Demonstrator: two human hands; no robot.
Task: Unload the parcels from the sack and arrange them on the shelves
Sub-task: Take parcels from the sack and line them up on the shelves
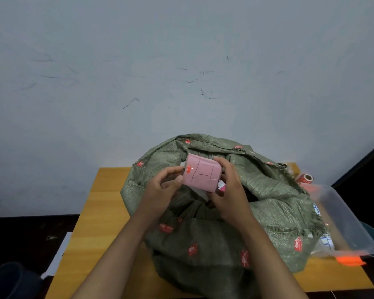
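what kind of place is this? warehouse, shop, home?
Probably a small parcel-sorting or back room, not a home. A big green woven sack with red courier logos sits on a wooden table; both hands hold a pink parcel; a tape roll lies by a scuffed wall.

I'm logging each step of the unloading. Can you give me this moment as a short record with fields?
held item: pink parcel with black pen marks
left hand: grips the parcel's left edge
right hand: grips its right edge
parcel position: above the open mouth of the green woven sack
sack support: wooden table
beside sack: clear plastic bin
shelves: not in view
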